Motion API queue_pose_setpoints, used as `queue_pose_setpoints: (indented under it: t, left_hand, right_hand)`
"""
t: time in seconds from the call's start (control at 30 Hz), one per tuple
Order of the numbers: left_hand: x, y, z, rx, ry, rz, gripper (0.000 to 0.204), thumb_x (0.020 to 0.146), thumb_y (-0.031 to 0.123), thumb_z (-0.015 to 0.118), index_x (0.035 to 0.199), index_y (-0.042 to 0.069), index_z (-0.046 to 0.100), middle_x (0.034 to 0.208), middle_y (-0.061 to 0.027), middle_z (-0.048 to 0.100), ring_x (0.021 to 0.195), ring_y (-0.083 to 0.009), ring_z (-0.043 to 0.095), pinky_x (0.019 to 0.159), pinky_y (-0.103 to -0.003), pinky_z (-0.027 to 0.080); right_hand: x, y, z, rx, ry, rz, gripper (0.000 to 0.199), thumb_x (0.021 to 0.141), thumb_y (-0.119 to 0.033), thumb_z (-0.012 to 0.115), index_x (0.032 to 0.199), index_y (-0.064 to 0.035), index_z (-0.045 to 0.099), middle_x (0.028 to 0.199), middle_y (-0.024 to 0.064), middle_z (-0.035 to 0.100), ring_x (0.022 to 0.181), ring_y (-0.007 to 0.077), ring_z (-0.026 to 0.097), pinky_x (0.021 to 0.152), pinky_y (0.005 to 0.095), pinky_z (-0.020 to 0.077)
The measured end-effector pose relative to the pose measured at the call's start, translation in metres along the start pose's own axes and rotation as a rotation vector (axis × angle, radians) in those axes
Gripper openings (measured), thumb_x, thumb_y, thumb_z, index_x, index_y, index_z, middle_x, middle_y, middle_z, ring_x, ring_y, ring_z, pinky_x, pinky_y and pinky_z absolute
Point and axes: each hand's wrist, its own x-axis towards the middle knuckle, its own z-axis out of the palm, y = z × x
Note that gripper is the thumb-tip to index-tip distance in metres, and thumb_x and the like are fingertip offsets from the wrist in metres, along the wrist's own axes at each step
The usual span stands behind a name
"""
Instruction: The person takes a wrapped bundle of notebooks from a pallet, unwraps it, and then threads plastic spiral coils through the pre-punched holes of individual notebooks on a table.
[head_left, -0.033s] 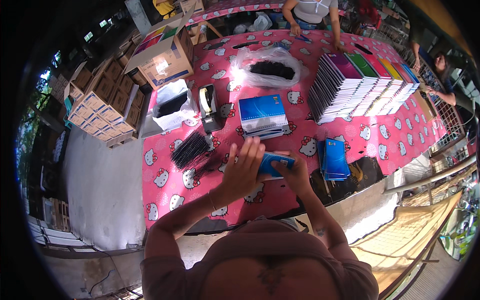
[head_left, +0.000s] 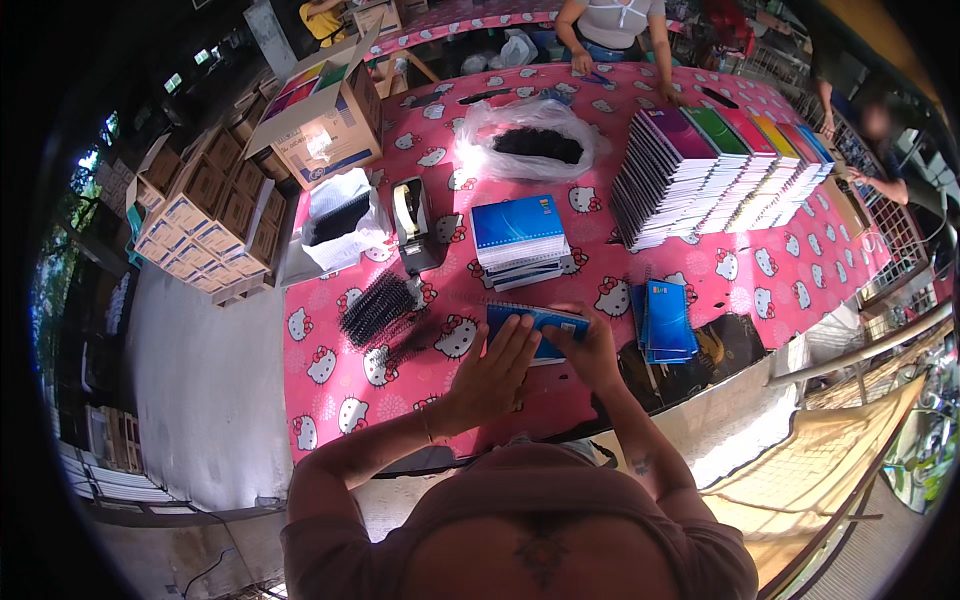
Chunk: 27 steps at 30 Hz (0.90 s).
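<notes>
A blue-covered notebook (head_left: 535,325) lies in front of me, a dark spiral coil along its far edge and trailing out to the left. My left hand (head_left: 492,372) rests flat on its cover with fingers stretched out. Gripping the notebook's right end is my right hand (head_left: 590,350), thumb on the cover and fingers mostly hidden. Just beyond sits a stack of blue notebooks (head_left: 520,232). Loose black spiral coils (head_left: 378,308) lie in a heap to the left. Several smaller-looking blue notebooks (head_left: 668,318) are piled to the right.
Tall stacks of coloured spiral notebooks (head_left: 680,180) stand at the far right. A plastic bag of black coils (head_left: 535,145), a tape dispenser (head_left: 412,225) and a lined box of coils (head_left: 340,222) sit farther back. An open carton (head_left: 325,130) stands left; co-workers are beyond the pink-covered table (head_left: 330,400).
My left hand has come down flat onto the cover from a raised position. More of the notebook and its coiled edge now shows. My right hand keeps its grip.
</notes>
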Motion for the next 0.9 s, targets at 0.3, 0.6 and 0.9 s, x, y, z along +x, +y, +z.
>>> queue_pose_setpoints:
  t: [0.3,0.6,0.9]
  left_hand:
    - [-0.001,0.01,0.01,-0.041,-0.005,-0.002,0.08,0.092,0.055,0.05,0.142,-0.006,0.04,0.149,-0.0251,0.039,0.141,-0.0373,0.035,0.111,-0.061,0.022]
    - [0.01,0.011,-0.007,-0.268,0.113,-0.103,0.061,0.093,0.037,0.059,0.138,-0.002,0.048,0.142,-0.0216,0.048,0.134,-0.0329,0.046,0.112,-0.059,0.022]
    - [0.001,0.02,0.005,-0.125,0.065,-0.037,0.08,0.091,0.058,0.051,0.14,-0.005,0.042,0.149,-0.0266,0.037,0.141,-0.0388,0.033,0.114,-0.061,0.014]
  right_hand:
    - [0.006,0.006,-0.003,0.044,-0.024,-0.065,0.035,0.085,-0.004,0.071,0.119,-0.0021,0.063,0.097,0.0047,0.07,0.09,0.0099,0.064,0.08,0.0273,0.0522]
    - [0.006,0.001,-0.004,-0.017,-0.068,-0.034,0.052,0.084,-0.005,0.073,0.133,-0.0056,0.056,0.104,0.0067,0.069,0.093,0.0106,0.065,0.083,0.0276,0.0519]
    - [0.006,-0.016,0.005,-0.118,0.018,-0.143,0.062,0.082,-0.011,0.075,0.139,-0.0126,0.051,0.111,0.0155,0.068,0.097,0.0248,0.07,0.083,0.0337,0.0535]
